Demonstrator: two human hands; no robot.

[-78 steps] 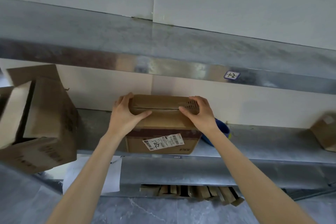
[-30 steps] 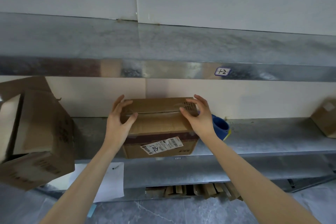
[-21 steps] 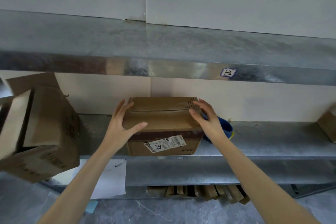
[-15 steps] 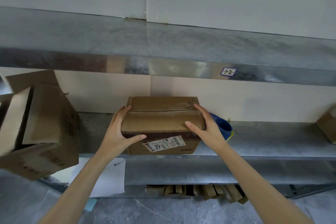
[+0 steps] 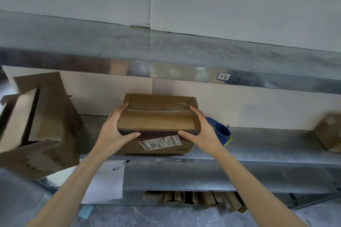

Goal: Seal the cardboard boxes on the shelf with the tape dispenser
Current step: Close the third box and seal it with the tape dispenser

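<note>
left hand [image 5: 114, 132]: grips box [image 5: 158, 121] at left front corner, thumb across front
right hand [image 5: 204, 132]: grips right front corner likewise
box: on shelf [image 5: 258, 145], tape dispenser [image 5: 221, 132] just right

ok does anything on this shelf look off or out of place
Yes: the large cardboard box at the left of the metal shelf sits tilted with its flaps splayed open, and seems to overhang the front edge. The small cardboard box held by the left hand and right hand looks creased on top.
</note>
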